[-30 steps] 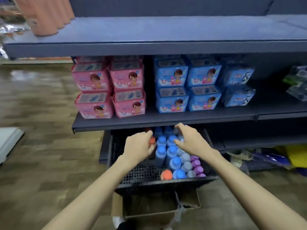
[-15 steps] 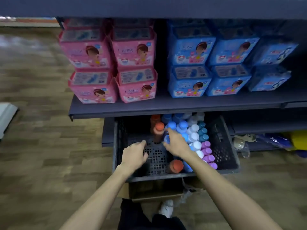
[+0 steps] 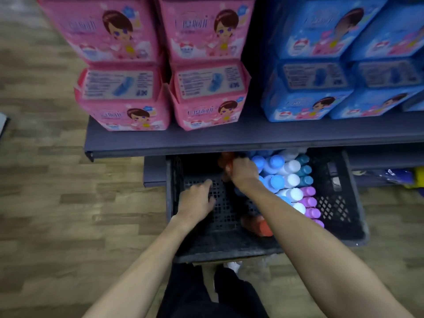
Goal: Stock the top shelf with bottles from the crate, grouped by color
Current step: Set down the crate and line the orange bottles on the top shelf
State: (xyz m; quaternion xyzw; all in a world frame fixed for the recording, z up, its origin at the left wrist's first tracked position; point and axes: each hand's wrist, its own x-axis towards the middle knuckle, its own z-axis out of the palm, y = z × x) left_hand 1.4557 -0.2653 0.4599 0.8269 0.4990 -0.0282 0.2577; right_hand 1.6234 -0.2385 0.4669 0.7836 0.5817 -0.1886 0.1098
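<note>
Crate [image 3: 353,237]; right hand [image 3: 244,172] gripping orange bottle [image 3: 226,161]

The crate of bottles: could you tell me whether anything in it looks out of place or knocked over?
Yes. One orange-capped bottle lies tipped on its side near the front of the crate, apart from the rest, while the blue-capped bottles and purple-capped bottles stand upright in rows.
</note>
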